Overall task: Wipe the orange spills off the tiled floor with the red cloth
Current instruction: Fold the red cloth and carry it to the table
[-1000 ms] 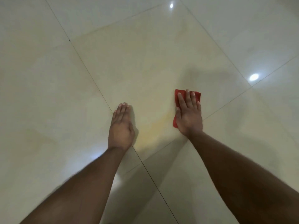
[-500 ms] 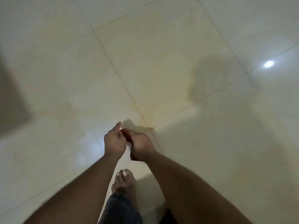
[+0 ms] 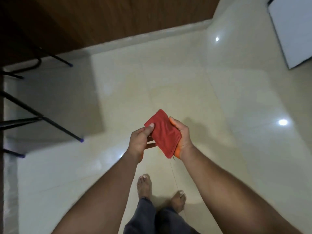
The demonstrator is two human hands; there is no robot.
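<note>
Both hands (image 3: 162, 137) hold folded cloth (image 3: 163, 132) near, seemingly, stool legs (image 3: 50, 125)

A room in a home: glossy cream tiled floor (image 3: 194, 85), wooden door (image 3: 109, 19), black metal furniture legs (image 3: 55, 125).

Single head-worn view, looking steeply down from standing height, probably, at tiled floor (image 3: 211, 98), edges bowed by wide angle
</note>
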